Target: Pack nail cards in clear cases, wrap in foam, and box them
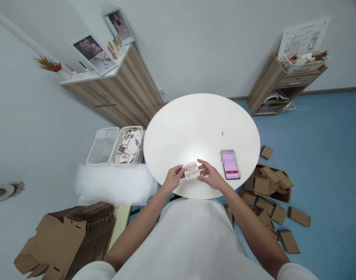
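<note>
A small clear pack of press-on nails (191, 170), with rows of pink nails on a pale backing, is held low above the near part of the white oval table (201, 116). My left hand (174, 178) pinches its left edge between thumb and fingers. At the right edge, my right hand (210, 175) has its thumb and fingers apart and curved around the pack's side. Whether a fingertip touches it I cannot tell. To the right of that hand lies a phone (230, 165) with a pink, partly blurred screen.
Left of the table are a basket of nail cards (127, 146), a basket of clear trays (103, 146), plastic sheets (116, 182) and stacked flat cardboard (69, 237). Small brown boxes (271, 181) fill a carton and litter the floor at right. Wooden cabinets (131, 81) stand behind.
</note>
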### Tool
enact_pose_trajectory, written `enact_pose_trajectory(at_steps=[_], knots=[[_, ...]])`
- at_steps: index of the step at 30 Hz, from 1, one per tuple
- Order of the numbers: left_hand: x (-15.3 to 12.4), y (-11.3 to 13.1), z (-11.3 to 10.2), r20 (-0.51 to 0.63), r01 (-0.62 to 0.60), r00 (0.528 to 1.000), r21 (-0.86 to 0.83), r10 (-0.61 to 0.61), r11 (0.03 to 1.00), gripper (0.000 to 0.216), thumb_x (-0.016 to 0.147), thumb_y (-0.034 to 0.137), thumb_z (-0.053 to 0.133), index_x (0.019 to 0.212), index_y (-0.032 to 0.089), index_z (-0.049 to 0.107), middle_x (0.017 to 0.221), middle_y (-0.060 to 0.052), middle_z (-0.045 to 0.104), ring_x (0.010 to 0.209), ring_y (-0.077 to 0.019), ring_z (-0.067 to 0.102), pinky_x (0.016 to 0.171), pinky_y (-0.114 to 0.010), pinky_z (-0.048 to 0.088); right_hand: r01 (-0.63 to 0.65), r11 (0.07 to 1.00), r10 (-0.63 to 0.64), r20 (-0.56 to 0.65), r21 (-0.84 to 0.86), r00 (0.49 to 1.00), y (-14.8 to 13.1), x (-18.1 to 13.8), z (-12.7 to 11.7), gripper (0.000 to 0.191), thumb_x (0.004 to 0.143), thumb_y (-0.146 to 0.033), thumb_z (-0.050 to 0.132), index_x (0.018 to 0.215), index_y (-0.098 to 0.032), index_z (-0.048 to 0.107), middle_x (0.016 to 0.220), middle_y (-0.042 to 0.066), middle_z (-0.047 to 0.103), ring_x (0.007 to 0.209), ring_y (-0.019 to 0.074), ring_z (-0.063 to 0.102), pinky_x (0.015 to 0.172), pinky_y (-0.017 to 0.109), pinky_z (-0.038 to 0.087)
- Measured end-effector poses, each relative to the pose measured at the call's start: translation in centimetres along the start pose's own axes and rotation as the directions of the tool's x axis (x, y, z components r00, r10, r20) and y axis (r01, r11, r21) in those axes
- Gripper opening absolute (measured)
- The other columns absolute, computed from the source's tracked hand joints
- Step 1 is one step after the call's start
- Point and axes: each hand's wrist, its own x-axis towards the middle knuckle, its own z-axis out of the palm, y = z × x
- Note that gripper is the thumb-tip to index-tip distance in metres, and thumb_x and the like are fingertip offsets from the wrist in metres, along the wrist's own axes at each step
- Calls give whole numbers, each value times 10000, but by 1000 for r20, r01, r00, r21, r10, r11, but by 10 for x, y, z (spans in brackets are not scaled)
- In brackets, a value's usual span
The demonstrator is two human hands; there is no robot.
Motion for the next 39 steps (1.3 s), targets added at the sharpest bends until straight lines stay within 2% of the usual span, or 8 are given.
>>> enact_pose_trajectory(at_steps=[4, 9, 11, 15, 19, 24, 31, 39], knots=[[0, -2, 0, -3, 2, 1000, 1, -2, 1000, 368, 737, 423, 563, 980, 151, 611, 844, -61, 643, 740, -150, 585, 762, -337, 469, 32, 992, -28, 35, -126, 999, 3, 2, 3, 697, 658, -202, 601, 1285, -336, 329, 975, 9, 505, 736, 110, 509, 777, 348, 434], [-3, -3, -5, -64, -7, 998, 2, 7, 1000, 447, 715, 406, 590, 1091, 165, 555, 870, -63, 616, 769, -151, 584, 770, -346, 464, 32, 995, -29, 36, -100, 999, 8, 6, 7, 656, 662, -202, 598, 1265, -322, 368, 838, -14, 524, 718, 123, 512, 761, 340, 440], [-6, -3, -9, -71, -35, 997, 62, 40, 997, 549, 666, 363, 648, 1166, 190, 501, 876, -47, 590, 735, -128, 580, 777, -342, 457, 16, 996, -15, 19, -92, 1000, 8, 7, 7, 654, 656, -213, 607, 1259, -321, 377, 820, -18, 519, 708, 123, 511, 753, 340, 442], [-12, -3, -15, 6, -138, 990, 272, 142, 952, 712, 600, 283, 709, 1250, 249, 420, 944, -38, 556, 759, -119, 563, 838, -348, 422, -12, 995, 14, 16, -95, 1000, 7, 9, 7, 656, 646, -233, 621, 1252, -323, 385, 811, -21, 511, 706, 122, 515, 758, 343, 438], [-14, -3, -19, 46, -214, 976, 407, 214, 888, 711, 635, 275, 680, 1279, 271, 381, 927, -24, 556, 758, -128, 542, 847, -360, 412, -26, 994, 26, -1, -109, 1000, 8, 13, 14, 656, 647, -247, 623, 1253, -319, 382, 804, -20, 522, 703, 129, 527, 763, 352, 437], [-11, -3, -31, 44, -214, 975, 435, 217, 875, 652, 669, 271, 641, 1273, 269, 395, 866, -14, 558, 737, -137, 522, 813, -343, 420, -39, 989, 39, 1, -144, 999, 12, 19, 25, 677, 645, -258, 624, 1266, -323, 363, 802, -19, 547, 706, 142, 548, 776, 371, 438], [-7, -13, -70, 55, -184, 982, 436, 178, 881, 620, 678, 263, 620, 1262, 274, 413, 837, -9, 553, 729, -145, 506, 781, -325, 421, -99, 970, 110, 37, -223, 993, 15, 38, 52, 611, 690, -249, 572, 1258, -343, 366, 839, -5, 572, 682, 141, 542, 734, 364, 450], [10, -35, -136, 18, -177, 983, 397, 185, 901, 640, 703, 223, 582, 1297, 268, 346, 925, -15, 534, 710, -126, 512, 771, -322, 437, -127, 946, 142, 32, -297, 989, 10, 87, 106, 609, 705, -241, 550, 1269, -337, 341, 840, -10, 570, 679, 137, 530, 737, 361, 446]])
